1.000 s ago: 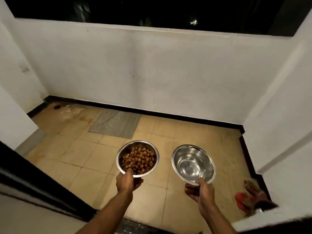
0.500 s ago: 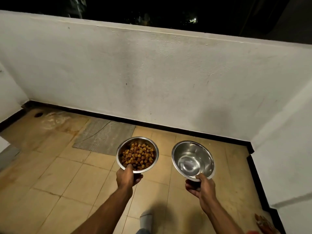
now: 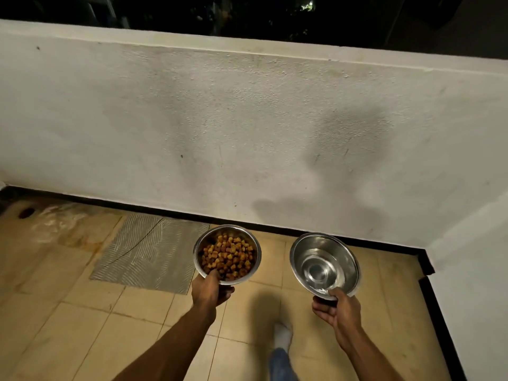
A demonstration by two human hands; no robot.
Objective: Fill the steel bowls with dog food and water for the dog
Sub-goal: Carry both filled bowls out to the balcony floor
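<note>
The round steel bowl full of brown dog food pieces (image 3: 227, 254) is already filled, and the left hand (image 3: 210, 290) holds it in the air by its near rim, thumb inside and fingers under. Just to the right of this bowl, apart from it, the second round steel bowl (image 3: 324, 263) is held the same way by the right hand (image 3: 336, 306); its grip is closed on the near rim. It seems to carry clear water, but I cannot say this surely because the metal shines. I judge the filling is done and only the putting down on the beige tiled floor (image 3: 68, 320) is left.

To the left of the food bowl lies a grey ribbed mat (image 3: 148, 251). Behind both bowls stands a white plastered wall (image 3: 247, 127). Below them one foot in a white sock (image 3: 283, 335) is on the tiles. Nothing blocks the floor under the bowls.
</note>
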